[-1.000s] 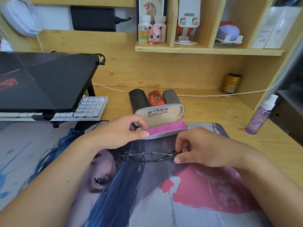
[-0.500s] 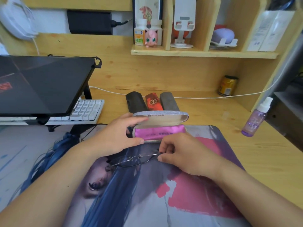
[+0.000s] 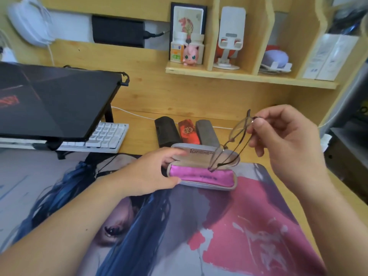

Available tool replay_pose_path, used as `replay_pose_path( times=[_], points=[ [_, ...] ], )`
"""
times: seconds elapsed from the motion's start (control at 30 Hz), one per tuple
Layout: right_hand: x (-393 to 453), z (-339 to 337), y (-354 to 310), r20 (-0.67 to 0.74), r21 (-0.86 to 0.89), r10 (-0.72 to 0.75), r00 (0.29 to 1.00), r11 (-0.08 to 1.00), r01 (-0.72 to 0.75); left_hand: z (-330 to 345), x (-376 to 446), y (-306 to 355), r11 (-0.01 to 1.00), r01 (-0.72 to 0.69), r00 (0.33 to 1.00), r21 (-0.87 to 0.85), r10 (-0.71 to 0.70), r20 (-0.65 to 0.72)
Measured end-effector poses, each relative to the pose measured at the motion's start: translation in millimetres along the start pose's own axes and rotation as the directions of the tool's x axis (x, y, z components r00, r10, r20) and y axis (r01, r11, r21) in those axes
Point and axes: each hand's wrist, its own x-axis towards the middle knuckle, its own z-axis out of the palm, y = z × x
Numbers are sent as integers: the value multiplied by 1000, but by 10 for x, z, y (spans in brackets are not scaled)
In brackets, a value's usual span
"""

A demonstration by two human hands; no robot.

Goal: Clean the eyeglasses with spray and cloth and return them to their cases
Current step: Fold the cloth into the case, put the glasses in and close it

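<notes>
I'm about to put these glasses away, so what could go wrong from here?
1. The right hand pinches the eyeglasses by one end only, so they hang tilted and could slip or twist.
2. Their lower tip is already at the pink cloth in the open case; it might snag there.
3. The left hand holds the case at one end only, so it could shift.

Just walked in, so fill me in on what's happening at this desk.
A person is putting glasses away. The right hand pinches the thin-framed eyeglasses by one end, tilted above the open grey case with the pink lining. The left hand steadies that case on the desk mat. Three closed cases lie behind.
</notes>
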Motion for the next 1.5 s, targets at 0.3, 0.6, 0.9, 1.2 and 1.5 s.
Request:
replay_pose_path(
  times=[0.3,0.6,0.9,1.2,1.5],
  points=[
    [-82,264,78,402,-583,-421,813,567,582,-2,-22,78,1000,-16,999,-23,17,32],
    [-272,887,402,667,-536,-374,645,361,763,7,-4,65,992,-114,993,-56,113,-21],
    [-115,201,344,545,-517,-144,826,717,467,-9,-34,46,998,-54,998,-36,56,37],
    [-230,425,496,604,-645,-22,797,574,505,-3,-45,49,999,-33,999,-39,34,21],
    [-286,382,427,585,-643,-12,811,602,473,-5,-53,55,999,-18,1000,-40,19,25]
  ],
)
